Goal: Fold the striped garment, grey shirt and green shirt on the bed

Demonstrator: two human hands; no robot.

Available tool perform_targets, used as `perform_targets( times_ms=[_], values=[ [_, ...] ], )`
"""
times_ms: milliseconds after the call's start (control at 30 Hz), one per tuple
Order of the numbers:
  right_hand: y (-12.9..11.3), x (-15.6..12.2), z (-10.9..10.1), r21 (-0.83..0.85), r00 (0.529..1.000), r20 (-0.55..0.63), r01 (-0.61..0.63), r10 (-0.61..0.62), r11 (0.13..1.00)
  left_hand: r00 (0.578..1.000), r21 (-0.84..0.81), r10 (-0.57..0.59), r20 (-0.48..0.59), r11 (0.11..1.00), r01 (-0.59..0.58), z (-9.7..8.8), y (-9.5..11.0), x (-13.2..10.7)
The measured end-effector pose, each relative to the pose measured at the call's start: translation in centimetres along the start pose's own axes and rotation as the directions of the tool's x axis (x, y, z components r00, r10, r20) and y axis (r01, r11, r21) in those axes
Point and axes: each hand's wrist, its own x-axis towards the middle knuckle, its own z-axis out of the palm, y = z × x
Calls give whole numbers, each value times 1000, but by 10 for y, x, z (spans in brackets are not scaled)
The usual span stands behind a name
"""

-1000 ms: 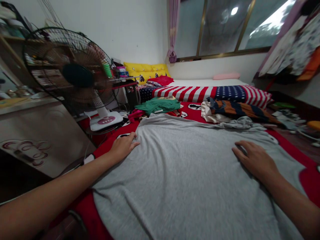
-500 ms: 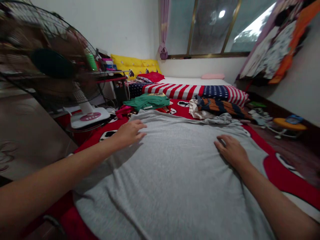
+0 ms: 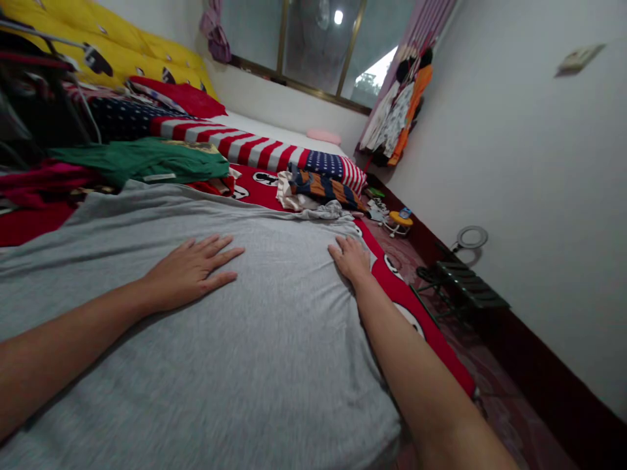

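Note:
A large light-grey garment (image 3: pixel 264 339), which looks like a T-shirt, lies spread over a red patterned cloth (image 3: pixel 267 194). My left hand (image 3: pixel 193 271) rests flat on the grey fabric left of the middle, fingers spread. On its far right part lies my right hand (image 3: pixel 350 258), palm down with the fingers a little apart and nothing held. Beyond the far edge of the garment are a green piece of clothing (image 3: pixel 147 160) on the left and a folded orange-and-navy striped one (image 3: pixel 326 186) on the right.
Behind stands a bed with a striped flag-pattern cover (image 3: pixel 235 143) and a red pillow (image 3: pixel 191 99). A yellow stool (image 3: pixel 400 219) and a dark slatted bench (image 3: pixel 470 287) stand by the right wall. Clothes (image 3: pixel 399 117) hang near the window.
The view has swung to the right, and the fan is out of frame. My left hand has moved inward over the garment and now lies flat. My right hand stays on the right part.

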Motion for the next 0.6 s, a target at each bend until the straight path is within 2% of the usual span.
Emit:
perform_targets(
  times_ms=[200,367,500,600],
  values=[
    [38,-7,-18,-100,993,103,-52,62,994,1000,15,11,5,1000,-11,-2,3,0],
    [83,-44,-48,-190,986,125,-82,107,978,1000,14,6,12,1000,-6,0,3,0],
    [106,-90,-70,-189,996,85,-16,33,982,1000,26,1,7,1000,-1,0,5,1],
    [115,-133,-76,-28,988,-18,154,-154,988,1000,49,7,12,999,-7,-2,8,-11]
  ],
)
